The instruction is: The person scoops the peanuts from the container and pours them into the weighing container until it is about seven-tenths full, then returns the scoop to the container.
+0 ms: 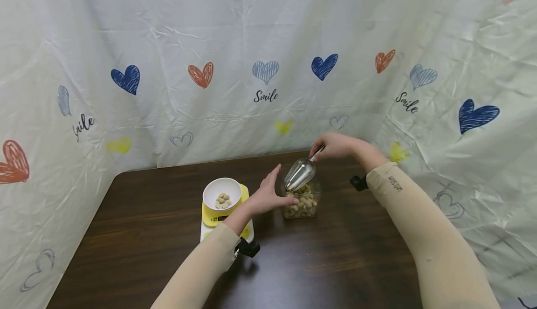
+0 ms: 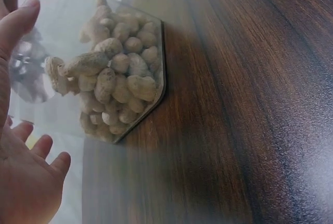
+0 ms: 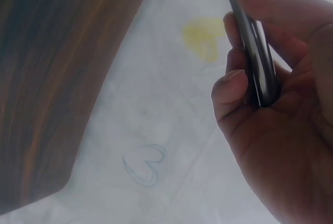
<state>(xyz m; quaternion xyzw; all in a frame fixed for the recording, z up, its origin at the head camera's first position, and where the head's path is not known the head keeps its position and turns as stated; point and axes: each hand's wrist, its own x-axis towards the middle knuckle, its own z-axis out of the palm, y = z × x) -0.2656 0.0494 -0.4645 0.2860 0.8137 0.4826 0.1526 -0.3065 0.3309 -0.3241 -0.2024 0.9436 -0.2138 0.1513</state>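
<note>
The right hand (image 1: 335,145) has its fingers clamped on one metal scoop (image 1: 300,174), at the mouth of one clear box (image 1: 317,196) of uncountable peanuts (image 2: 119,86), near the desk's (image 1: 344,253) far edge. The left hand's (image 1: 271,195) fingers spread beside it. Leftward, one bowl (image 1: 209,191) with several peanuts tops one scale (image 1: 209,217).

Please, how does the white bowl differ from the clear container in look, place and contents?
The white bowl is opaque and round; the clear container is see-through and straight-sided. The bowl sits on the yellow scale, while the container stands on the table. The bowl holds only a few peanuts; the container holds many more. Both hold peanuts.
</note>
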